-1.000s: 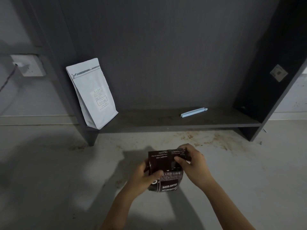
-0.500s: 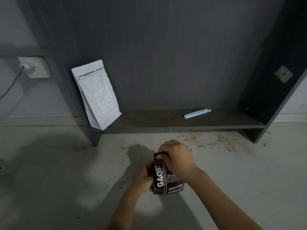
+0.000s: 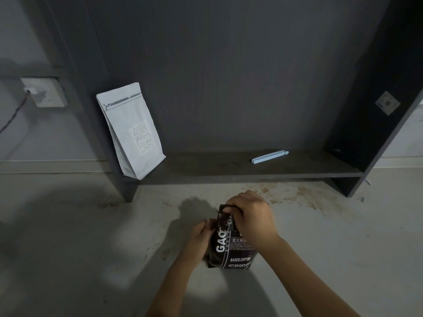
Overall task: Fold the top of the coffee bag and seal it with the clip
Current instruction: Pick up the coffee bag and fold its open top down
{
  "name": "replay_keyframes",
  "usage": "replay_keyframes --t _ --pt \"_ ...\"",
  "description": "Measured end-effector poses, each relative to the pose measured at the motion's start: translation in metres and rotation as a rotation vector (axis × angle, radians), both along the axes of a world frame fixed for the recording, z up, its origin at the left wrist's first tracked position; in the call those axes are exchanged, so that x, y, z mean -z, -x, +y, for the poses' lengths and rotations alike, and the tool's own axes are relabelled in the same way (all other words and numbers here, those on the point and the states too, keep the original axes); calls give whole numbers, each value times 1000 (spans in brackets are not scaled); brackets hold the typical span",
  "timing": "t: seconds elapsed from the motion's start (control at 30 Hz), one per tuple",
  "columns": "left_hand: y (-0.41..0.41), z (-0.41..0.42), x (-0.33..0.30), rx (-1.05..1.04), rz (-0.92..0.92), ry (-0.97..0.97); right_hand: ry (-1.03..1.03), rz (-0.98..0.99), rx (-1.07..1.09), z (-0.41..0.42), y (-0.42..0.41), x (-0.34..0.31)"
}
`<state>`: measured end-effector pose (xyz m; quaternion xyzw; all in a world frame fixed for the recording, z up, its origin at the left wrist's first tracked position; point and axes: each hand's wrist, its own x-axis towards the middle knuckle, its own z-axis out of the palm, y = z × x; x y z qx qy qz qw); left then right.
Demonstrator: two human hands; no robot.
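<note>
A dark brown coffee bag with white lettering stands upright on the grey floor in front of me. My right hand is closed over its folded top, pressing the fold down. My left hand grips the bag's left side edge. A light blue sealing clip lies on the low dark shelf, well beyond the bag and to its right, untouched.
A white coffee pouch leans at the left end of the dark shelf. Dark upright panels flank the shelf. A wall socket with a cable sits at the far left. Brown stains mark the floor under the shelf's front.
The bag's top, held flat and wide between both hands a second ago, is now folded down under my right hand. My left hand has shifted to the bag's left side.
</note>
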<state>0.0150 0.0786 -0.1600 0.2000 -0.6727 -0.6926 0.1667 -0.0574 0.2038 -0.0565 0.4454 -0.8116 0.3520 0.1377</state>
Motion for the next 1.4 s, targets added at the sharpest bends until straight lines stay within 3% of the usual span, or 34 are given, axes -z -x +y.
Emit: replay_keyframes --t 0.17,0.27,0.33,0.43,0.63,0.87,1.0,1.07,1.4 --pt "-1 -4 -40 160 130 178 -10 -50 -40 -1 -4 -1" --pt "2 1 -48 41 76 329 34 -270 -91 1 5 -6" --pt "0 1 -41 -56 47 344 -30 -297 -89 5 16 -11" --pt "-1 3 -41 -74 71 345 -114 -221 -87 11 22 -11" --pt "1 9 -55 -159 253 349 -22 -93 -58 7 15 0" --pt "1 11 -68 -290 137 708 67 -34 8 4 9 4" --pt "-3 4 -82 -224 30 1158 12 -17 -15 5 11 1" --pt "-4 1 -86 -172 26 1280 -21 28 -26 5 9 1" --pt "-7 8 -89 -223 -13 1374 57 139 -30 2 2 8"
